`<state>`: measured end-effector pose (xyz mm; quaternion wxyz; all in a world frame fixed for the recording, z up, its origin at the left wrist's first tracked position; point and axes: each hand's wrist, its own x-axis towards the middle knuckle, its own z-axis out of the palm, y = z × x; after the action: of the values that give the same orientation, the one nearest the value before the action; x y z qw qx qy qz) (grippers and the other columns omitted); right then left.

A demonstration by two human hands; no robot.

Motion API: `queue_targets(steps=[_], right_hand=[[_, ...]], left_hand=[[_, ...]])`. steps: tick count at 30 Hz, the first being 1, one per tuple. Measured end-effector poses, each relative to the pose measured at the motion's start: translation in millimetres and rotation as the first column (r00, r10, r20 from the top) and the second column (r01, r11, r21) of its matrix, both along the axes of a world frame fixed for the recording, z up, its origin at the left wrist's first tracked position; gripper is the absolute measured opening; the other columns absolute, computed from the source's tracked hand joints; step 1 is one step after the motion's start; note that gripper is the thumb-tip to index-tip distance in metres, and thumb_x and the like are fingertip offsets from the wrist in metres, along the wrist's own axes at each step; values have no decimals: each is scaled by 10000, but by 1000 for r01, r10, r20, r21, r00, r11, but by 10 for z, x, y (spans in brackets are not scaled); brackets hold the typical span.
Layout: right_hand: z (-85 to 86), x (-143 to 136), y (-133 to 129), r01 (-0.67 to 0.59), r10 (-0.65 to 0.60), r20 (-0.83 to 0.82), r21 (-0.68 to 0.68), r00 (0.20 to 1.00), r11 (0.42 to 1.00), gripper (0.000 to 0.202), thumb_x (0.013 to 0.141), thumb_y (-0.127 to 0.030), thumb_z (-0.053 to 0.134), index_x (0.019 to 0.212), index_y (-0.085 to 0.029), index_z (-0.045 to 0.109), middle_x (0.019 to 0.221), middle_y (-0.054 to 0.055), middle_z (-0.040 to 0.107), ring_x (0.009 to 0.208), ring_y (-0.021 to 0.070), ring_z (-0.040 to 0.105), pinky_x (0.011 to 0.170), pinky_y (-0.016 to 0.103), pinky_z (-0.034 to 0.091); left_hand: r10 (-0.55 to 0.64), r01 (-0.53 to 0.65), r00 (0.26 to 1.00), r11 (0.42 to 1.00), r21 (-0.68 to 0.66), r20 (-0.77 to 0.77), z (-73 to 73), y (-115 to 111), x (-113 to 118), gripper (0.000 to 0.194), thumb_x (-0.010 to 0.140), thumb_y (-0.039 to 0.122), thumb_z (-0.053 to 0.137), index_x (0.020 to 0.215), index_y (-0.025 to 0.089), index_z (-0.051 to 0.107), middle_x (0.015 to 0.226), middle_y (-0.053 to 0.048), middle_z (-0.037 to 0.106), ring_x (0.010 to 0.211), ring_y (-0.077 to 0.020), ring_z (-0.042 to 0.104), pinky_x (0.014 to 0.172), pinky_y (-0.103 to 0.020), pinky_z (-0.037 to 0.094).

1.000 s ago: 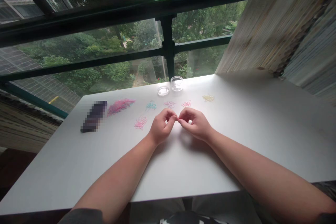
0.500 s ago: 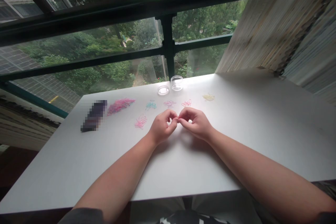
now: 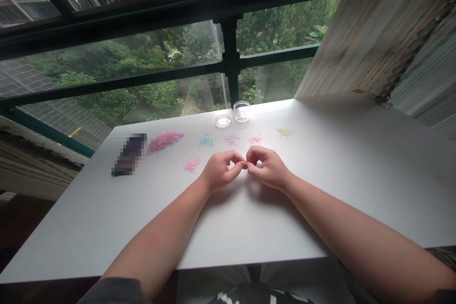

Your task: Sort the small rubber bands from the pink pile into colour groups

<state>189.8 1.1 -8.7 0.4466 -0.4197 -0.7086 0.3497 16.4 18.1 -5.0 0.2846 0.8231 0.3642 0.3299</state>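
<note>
Left hand: thumb and forefinger pinched; we can't tell whether they hold anything.
Right hand: pinched likewise, fingertips meeting the left's; any hold is hidden.
Red loops: just beyond the right hand.
Pinch: we favour light fingertips, steady wrists.

Soft daylight streams in through the window, and we see the white table glow along its middle while its far right corner dims to grey. Blurry-edged shadows pool beneath the left hand and right hand; small glints mark the clear jar. Our wide lens stretches the curtain into soft streaks, and coarse pixels mask a dark object.
</note>
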Motion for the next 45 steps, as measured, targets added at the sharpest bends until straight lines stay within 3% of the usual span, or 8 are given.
queue_targets(steps=[12, 26, 32, 40, 45], right_hand=[[-9, -6, -10, -42, 38, 77, 55, 996, 998, 108, 639, -120, 483, 586, -183, 413, 592, -29, 461, 577, 103, 407, 557, 234, 333], [4, -27, -37, 19, -45, 192, 135, 980, 991, 121, 622, -111, 495, 596, -192, 410, 595, -21, 490, 555, 106, 424, 542, 235, 345], [25, -46, -53, 80, -110, 146, 199, 983, 977, 119, 620, -86, 496, 608, -191, 441, 614, -10, 530, 565, 110, 453, 552, 237, 373], [17, -75, -64, 62, -66, 29, 115, 997, 991, 132, 613, -75, 485, 637, -196, 438, 647, -5, 550, 595, 118, 490, 573, 244, 402], [10, -81, -57, 31, -37, 51, 123, 998, 992, 171, 607, -73, 484, 642, -206, 382, 638, -15, 504, 588, 115, 452, 557, 242, 380]], left_hand=[[-38, 37, 998, 999, -12, -53, -10, -21, 25, 64, 762, 208, 526, 737, 162, 562, 689, 12, 614, 600, -88, 506, 584, -212, 390], [-7, 5, 997, 1000, -22, -70, 4, -35, 41, 7, 703, 168, 523, 697, 171, 524, 681, 16, 595, 620, -102, 521, 624, -225, 409], [-12, 11, 1000, 997, -71, -21, -14, -23, 40, 16, 703, 172, 507, 689, 165, 511, 664, 24, 563, 599, -90, 470, 590, -213, 377], [-39, 40, 999, 982, -184, 11, -34, -9, 52, 45, 692, 175, 494, 672, 164, 455, 645, 29, 510, 556, -79, 397, 538, -207, 337], [-45, 49, 999, 979, -196, 27, -38, -3, 52, 57, 682, 166, 499, 670, 166, 443, 650, 36, 500, 541, -71, 389, 530, -202, 338]])
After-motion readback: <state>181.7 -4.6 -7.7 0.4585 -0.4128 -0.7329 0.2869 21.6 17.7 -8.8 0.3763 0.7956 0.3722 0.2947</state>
